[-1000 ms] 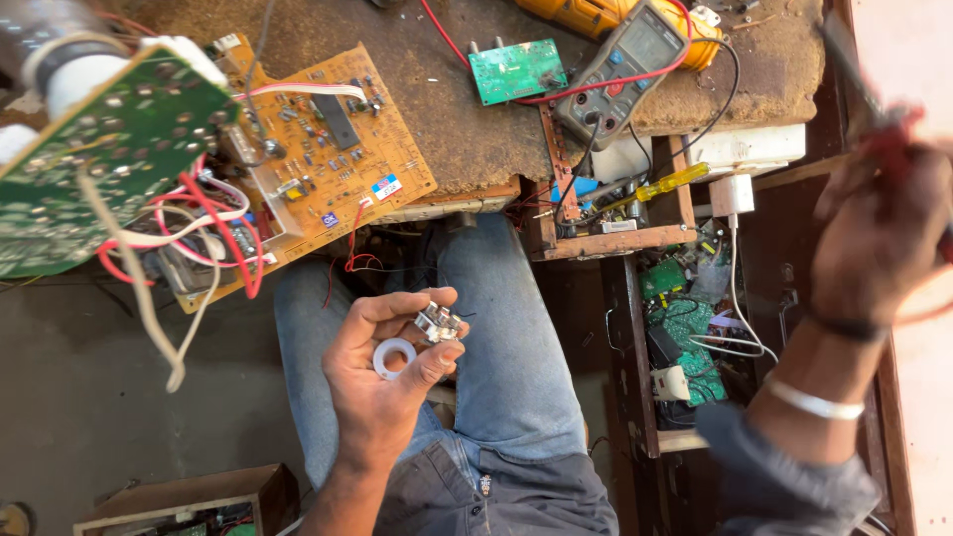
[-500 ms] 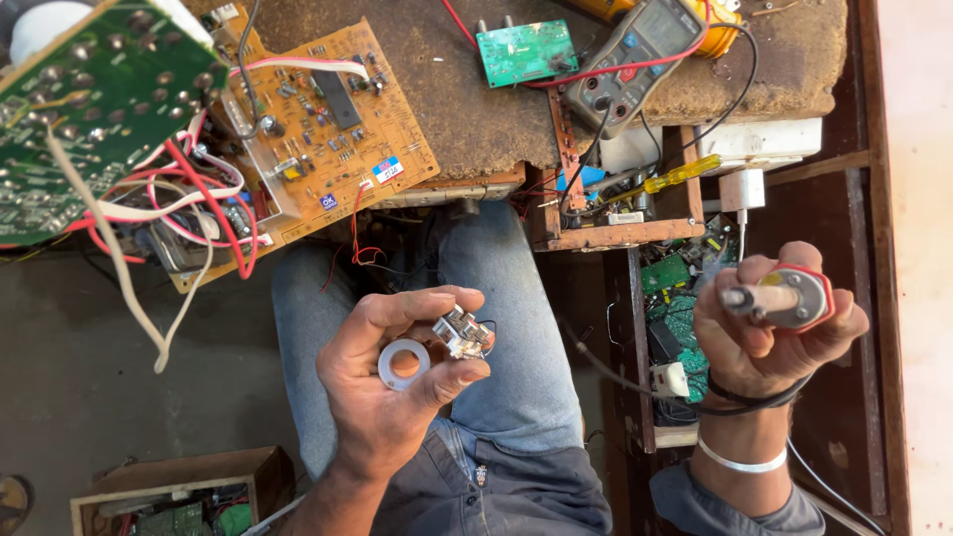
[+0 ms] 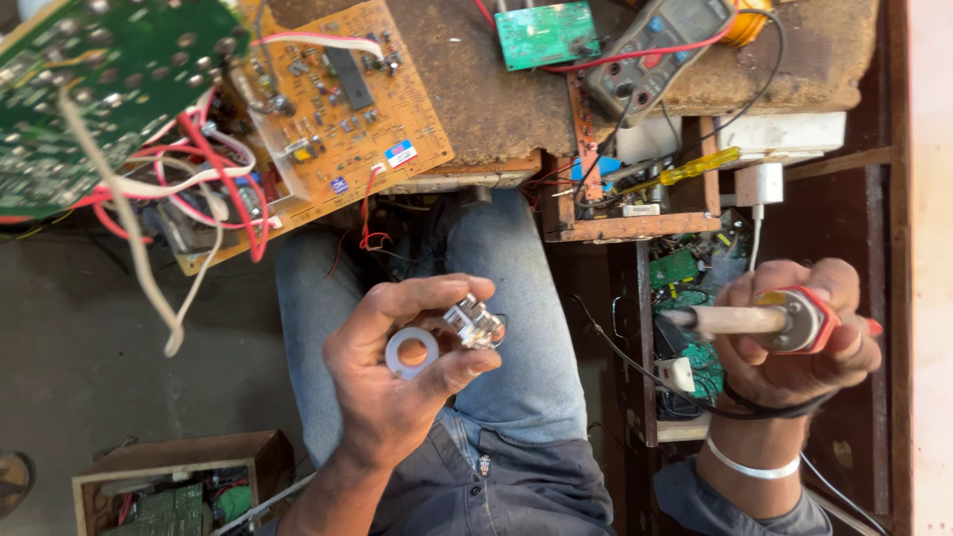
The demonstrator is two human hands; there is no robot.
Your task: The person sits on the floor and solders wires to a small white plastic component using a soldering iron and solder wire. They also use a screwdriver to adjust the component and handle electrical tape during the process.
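hands: 2, left hand (image 3: 397, 382) and right hand (image 3: 794, 333) | soldering iron (image 3: 764, 320): 1 | white ring (image 3: 411, 351): 1 | small metal component (image 3: 473, 323): 1 | circuit boards on bench: 3, large green (image 3: 89, 89), orange (image 3: 347, 99), small green (image 3: 545, 34) | multimeter (image 3: 657, 50): 1 | yellow screwdriver (image 3: 685, 171): 1 | white charger plug (image 3: 762, 185): 1

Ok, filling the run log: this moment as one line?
left hand: holds metal part, white ring | right hand: grips soldering iron

Gap between hands open; orange circuit board (image 3: 342, 109) overhangs above.
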